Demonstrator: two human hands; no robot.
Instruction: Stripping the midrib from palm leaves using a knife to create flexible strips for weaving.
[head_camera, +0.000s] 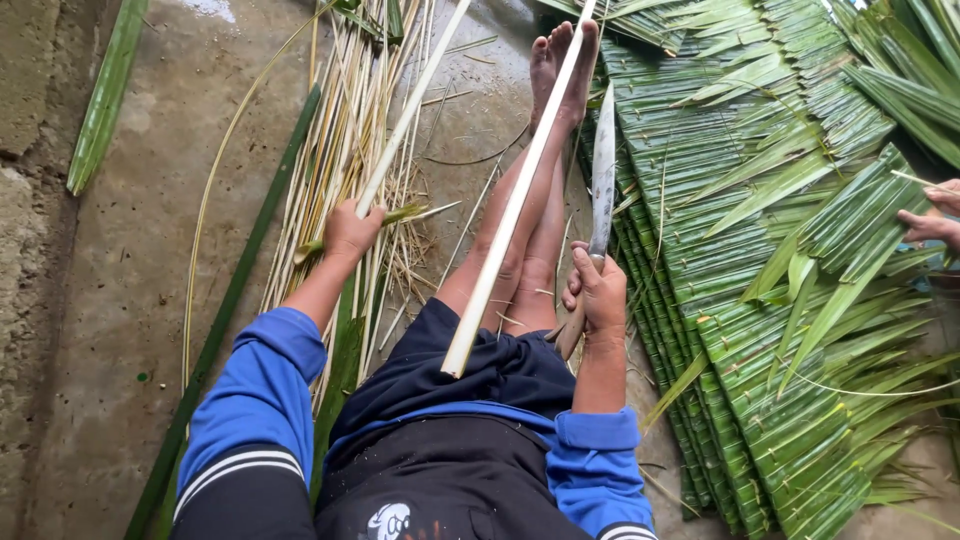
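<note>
At the bottom centre of the frame, closest to the viewer, is the person's dark top with blue sleeves, and dark shorts over outstretched bare legs that run up to the feet at the top centre. A long pale stick (515, 200), peeled and straight, lies along the legs, its near end on the lap and its far end passing the feet.

Just right of centre, the right hand (597, 290) is closed in a fist around the wooden handle of a long knife (603, 170); the worn blade points up the frame, just beside the stick. Left of centre, the left hand (349, 228) has its fingers curled shut around a second pale stick (410, 110), which slants toward the top centre, together with a green leaf strip (400, 214) that pokes out on both sides of the fist.

Under the left hand, a loose bundle of thin stalks (345, 130) lies on the concrete floor (140, 250). A long green stem (235, 290) runs diagonally along its left side.

The right half of the frame is filled with stacked panels of woven green palm leaves (720, 300). At the right edge, another person's hand (928, 226) touches loose leaves.
</note>
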